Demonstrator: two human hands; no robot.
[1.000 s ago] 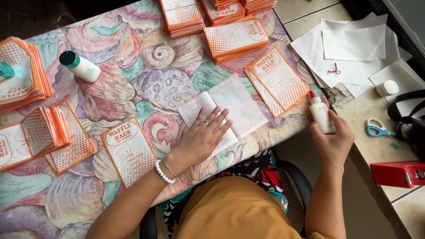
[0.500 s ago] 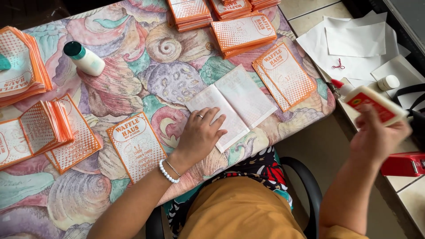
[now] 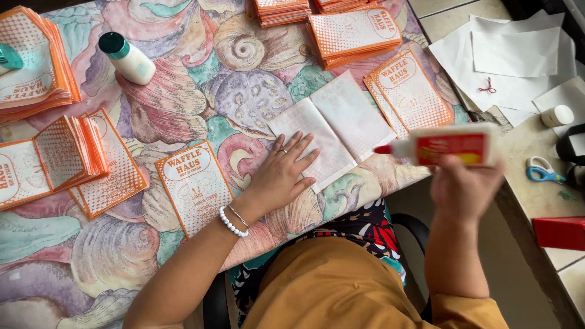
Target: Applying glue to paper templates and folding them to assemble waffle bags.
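My left hand (image 3: 281, 173) lies flat, fingers spread, on the near corner of an unfolded white paper sheet (image 3: 341, 122) on the shell-patterned table (image 3: 183, 73). My right hand (image 3: 466, 186) holds a white glue bottle (image 3: 448, 146) with a red label and red tip, lying sideways in the air, tip pointing left toward the sheet's right edge. The bottle and hand are blurred by motion. An orange printed paper bag (image 3: 195, 186) lies just left of my left wrist.
Stacks of orange bags sit at the far edge (image 3: 353, 33), the right (image 3: 411, 91) and the left (image 3: 36, 67), with opened ones (image 3: 73, 158). A second white bottle with a green cap (image 3: 128, 58) lies at upper left. White papers (image 3: 512, 55), blue-handled scissors (image 3: 545, 173) and a red box (image 3: 560, 231) lie right.
My right hand lifted the glue bottle from the table's right edge, swung it out to the right, then brought it back left and turned it sideways toward the sheet. My left hand stayed put.
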